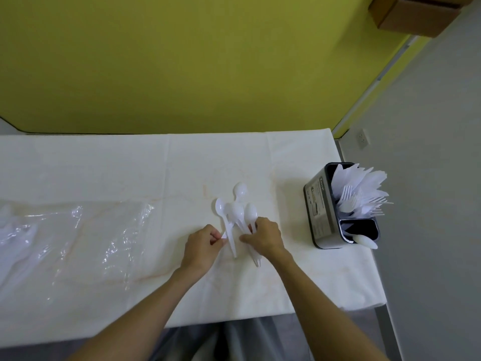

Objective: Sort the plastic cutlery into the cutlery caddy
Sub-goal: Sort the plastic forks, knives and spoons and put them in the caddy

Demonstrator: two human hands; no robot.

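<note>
Several white plastic spoons (235, 207) lie fanned on the white table (130, 173), bowls pointing away from me. My left hand (203, 246) pinches the handle end of one spoon. My right hand (264, 234) grips the handles of a few spoons at their middle. The grey cutlery caddy (318, 217) stands at the table's right edge; its far compartment holds white forks (356, 201) and knives (364, 178), its near compartment one spoon (365, 242) leaning out.
A clear plastic bag (91, 238) lies flat on the left of the table, with more white cutlery (15, 230) at the far left edge. The table's right edge runs just beyond the caddy. A yellow wall stands behind.
</note>
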